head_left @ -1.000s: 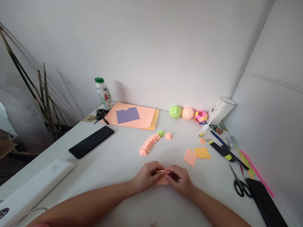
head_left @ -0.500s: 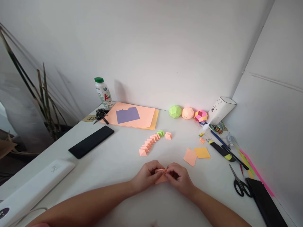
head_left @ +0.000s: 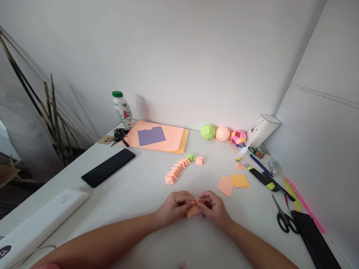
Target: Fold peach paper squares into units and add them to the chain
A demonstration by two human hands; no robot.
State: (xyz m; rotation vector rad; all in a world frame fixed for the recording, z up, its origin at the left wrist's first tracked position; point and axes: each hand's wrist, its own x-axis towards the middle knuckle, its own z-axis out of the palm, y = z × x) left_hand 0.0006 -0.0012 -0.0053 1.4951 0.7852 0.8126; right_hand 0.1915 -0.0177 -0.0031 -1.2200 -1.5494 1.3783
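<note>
Small folded paper piece, peach-orange, thin and matte w/ crisp creases, sits btwn both hands just above the white table, near its front edge and centre. Left hand pinches the piece's left top edge w/ thumb and forefinger pressed together; the other fingers are curled under. Right hand pinches the right side the same way, fingertips almost meeting the left's. The lower corner of the paper hangs as a triangle below the fingertips; the top edge is a thin ridge btwn the two pinches.

Beyond the hands, a curved row of folded units, same peach paper, small and wedge-shaped, ends in a couple of green units; one more peach unit sits just beside those. To the right lie two flat paper squares, one peach and one deeper orange, corners touching.

At the wall: three faceted paper balls, green, peach and pink-yellow, next to a white carton leaning tilted, w/ small print too tiny to read. Large peach sheets carry a purple cut-out. A plastic bottle w/ green cap shows red letters "AD"; the rest is unreadable. A glossy black phone lies flat at left, keys behind it. At right, black-handled scissors and a black-yellow cutter.
</note>
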